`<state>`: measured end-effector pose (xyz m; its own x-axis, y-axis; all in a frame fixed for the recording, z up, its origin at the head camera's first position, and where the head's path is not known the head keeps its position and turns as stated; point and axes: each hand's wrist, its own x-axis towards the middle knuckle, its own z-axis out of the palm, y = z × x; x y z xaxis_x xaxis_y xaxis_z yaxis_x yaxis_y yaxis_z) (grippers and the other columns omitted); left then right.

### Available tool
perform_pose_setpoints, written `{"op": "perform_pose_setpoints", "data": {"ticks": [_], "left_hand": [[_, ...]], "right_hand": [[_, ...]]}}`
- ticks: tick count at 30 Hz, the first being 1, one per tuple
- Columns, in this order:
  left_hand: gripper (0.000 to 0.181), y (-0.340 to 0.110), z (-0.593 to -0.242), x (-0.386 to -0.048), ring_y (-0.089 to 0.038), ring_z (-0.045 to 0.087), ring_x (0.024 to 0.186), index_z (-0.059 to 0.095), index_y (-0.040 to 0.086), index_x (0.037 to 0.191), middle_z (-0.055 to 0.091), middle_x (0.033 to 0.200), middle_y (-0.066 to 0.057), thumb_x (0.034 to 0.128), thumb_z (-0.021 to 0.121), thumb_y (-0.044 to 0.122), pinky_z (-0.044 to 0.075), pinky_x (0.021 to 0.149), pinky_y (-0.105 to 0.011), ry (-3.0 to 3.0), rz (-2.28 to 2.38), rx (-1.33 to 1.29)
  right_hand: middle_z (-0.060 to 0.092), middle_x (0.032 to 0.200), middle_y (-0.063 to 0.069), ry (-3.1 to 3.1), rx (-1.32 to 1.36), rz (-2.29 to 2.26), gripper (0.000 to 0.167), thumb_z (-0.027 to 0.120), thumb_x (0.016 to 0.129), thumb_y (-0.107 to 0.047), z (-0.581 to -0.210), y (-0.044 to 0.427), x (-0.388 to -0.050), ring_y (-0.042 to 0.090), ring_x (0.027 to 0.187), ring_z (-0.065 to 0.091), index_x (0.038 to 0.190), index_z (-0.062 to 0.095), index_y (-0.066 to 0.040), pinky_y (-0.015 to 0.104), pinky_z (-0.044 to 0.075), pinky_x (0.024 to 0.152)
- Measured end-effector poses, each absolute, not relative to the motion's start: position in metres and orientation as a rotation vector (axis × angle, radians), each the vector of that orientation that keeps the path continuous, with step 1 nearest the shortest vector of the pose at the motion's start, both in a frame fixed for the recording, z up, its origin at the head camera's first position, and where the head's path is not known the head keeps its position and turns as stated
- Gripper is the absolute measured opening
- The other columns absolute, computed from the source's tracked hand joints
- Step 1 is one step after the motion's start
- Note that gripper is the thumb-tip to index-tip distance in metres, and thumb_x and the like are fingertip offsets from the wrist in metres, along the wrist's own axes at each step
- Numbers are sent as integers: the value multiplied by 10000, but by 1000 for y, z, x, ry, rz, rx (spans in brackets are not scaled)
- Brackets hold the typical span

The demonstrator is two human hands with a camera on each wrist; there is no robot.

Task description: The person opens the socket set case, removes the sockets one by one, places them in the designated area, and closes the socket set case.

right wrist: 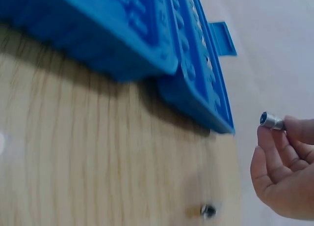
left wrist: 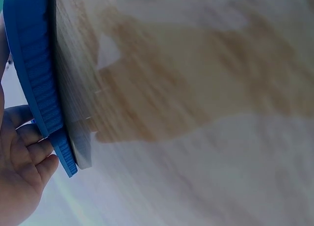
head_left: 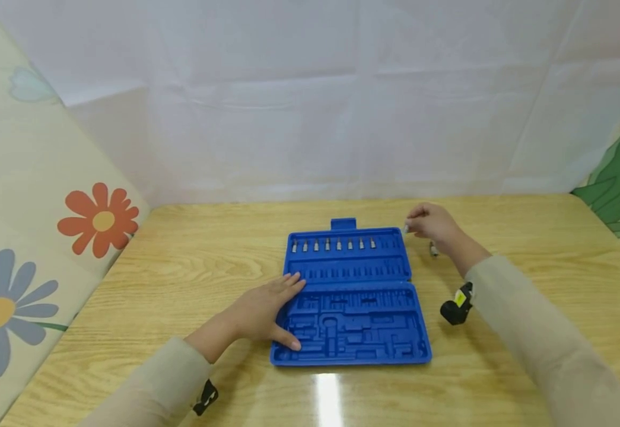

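Note:
A blue tool case (head_left: 352, 360) lies unfolded, its lid side at the back and its moulded tray in front. Along the lid's top slots stands a row of several small silver bit sockets (head_left: 339, 244). My left hand (head_left: 261, 309) rests on the case's left edge, fingers spread and thumb over the tray. Beyond the lid's right corner, my right hand (head_left: 434, 226) pinches a silver bit socket (right wrist: 271, 121) between thumb and fingers, raised off the table. Another bit socket (right wrist: 208, 211) is on the table below that hand.
The wooden table (head_left: 208, 249) reaches back to a white cloth (head_left: 342, 136). Flower-printed fabric (head_left: 16, 178) hangs at the left, and green leaf print shows at the right. A latch tab (head_left: 343, 223) sticks out behind the lid. Black wrist straps (head_left: 456, 305) sit below both sleeves.

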<state>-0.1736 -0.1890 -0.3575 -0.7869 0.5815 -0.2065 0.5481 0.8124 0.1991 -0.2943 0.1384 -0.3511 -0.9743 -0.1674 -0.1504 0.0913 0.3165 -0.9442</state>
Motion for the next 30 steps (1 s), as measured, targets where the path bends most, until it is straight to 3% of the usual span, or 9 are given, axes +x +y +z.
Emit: {"op": "perform_pose_setpoints", "data": {"ticks": [19,30], "left_hand": [[1080,-190,-358,-174,-263,130,1280,227,57,1369,163,1411,-119,572,546,711,206,991,-434,2738,177,837],[1076,-190,-357,-176,-254,129,1280,225,65,1371,157,1414,-106,571,560,702,212,989,-431,2734,199,842]], "right_hand": [[430,1084,230,2489,-159,-1430,276,398,904,-61,-364,188,-290,331,991,443,1117,388,114,427,392,853],[523,802,135,2578,-120,-1228,138,469,837,9,-375,195,-292,152,658,513,921,477,118,262,454,590]]}}
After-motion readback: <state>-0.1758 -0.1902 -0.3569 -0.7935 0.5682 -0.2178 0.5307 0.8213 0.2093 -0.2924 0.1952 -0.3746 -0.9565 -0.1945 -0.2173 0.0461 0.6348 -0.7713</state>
